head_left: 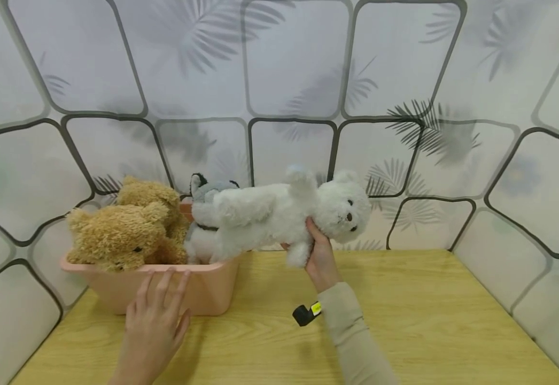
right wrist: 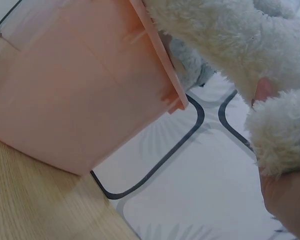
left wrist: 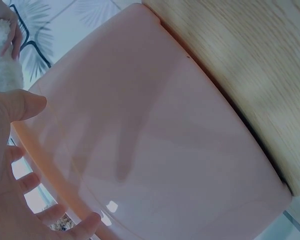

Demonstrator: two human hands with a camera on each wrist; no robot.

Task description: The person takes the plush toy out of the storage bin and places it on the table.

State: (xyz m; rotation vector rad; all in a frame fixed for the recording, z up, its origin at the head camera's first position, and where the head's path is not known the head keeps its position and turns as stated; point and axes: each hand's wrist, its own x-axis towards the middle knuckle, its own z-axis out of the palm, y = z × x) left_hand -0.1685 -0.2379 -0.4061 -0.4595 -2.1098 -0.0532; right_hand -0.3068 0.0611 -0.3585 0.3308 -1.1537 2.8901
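Light wooden table [head_left: 404,321]: right hand [head_left: 320,256] grasps fluffy white plush bear [head_left: 284,214], half out of pink plastic bin [head_left: 207,289]; left hand [head_left: 156,315], fingers relaxed, steadies bin. Brown bears [head_left: 125,227] remain inside.

White teddy bear, held sideways.
I see the fluffy white bear [head_left: 284,214] lying horizontal, head right, its rear over the pink basket's [head_left: 202,291] right rim.

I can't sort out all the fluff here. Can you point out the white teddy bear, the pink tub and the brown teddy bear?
white teddy bear [head_left: 279,214]: head view, its belly.
pink tub [head_left: 212,289]: head view, front wall.
brown teddy bear [head_left: 116,235]: head view, its head.
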